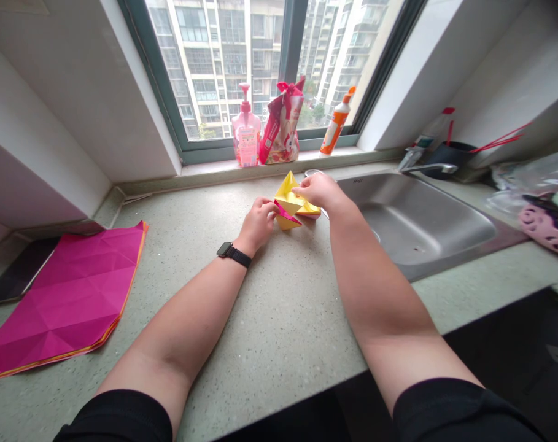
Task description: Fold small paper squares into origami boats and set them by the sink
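Observation:
A folded yellow paper piece (291, 199) with a pink edge sits on the speckled countertop (269, 319) near the window. My left hand (258, 222) is closed on its left side, fingers pinching the pink flap. My right hand (321, 191) grips its right side from above, fingers curled over the paper. A black watch is on my left wrist. To the far left a stack of creased pink paper sheets (71, 291) lies flat on the counter.
A steel sink (412, 224) with a tap (423, 164) lies right of my hands. On the sill stand a pink pump bottle (246, 132), a red pouch (282, 126) and an orange bottle (336, 123). A dark phone (18, 273) lies beside the pink sheets. Pink items (548, 227) sit at right.

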The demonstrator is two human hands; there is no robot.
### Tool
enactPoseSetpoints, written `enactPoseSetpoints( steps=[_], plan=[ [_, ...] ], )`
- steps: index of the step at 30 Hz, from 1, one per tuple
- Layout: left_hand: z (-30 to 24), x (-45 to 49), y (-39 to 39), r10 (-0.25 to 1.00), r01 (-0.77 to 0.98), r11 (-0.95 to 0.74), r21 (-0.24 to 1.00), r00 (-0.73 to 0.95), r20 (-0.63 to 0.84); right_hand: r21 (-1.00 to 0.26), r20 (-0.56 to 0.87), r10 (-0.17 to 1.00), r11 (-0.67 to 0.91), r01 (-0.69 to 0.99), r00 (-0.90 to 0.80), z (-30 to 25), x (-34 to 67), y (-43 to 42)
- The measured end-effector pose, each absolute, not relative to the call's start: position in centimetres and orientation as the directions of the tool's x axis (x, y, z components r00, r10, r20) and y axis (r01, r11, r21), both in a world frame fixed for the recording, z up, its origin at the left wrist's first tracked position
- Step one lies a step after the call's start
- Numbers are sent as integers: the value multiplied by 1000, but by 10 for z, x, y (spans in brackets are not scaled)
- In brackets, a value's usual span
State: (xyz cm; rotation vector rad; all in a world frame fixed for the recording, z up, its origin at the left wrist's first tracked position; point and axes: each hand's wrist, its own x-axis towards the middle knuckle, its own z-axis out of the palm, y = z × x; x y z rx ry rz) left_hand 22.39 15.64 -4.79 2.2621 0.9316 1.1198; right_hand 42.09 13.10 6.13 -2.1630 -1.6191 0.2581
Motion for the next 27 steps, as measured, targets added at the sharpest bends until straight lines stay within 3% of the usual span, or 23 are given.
enactPoseSetpoints(
  steps=[12, 27],
  plan=[
    [-59, 225, 164, 684, 292, -724, 625, 427, 592, -409, 108, 949, -230, 883, 298, 59, 422, 133],
    [-60, 225, 167, 668, 343, -743, 575, 424, 612, -419, 59, 957, -235, 877, 285, 63, 427, 131]
  ],
)
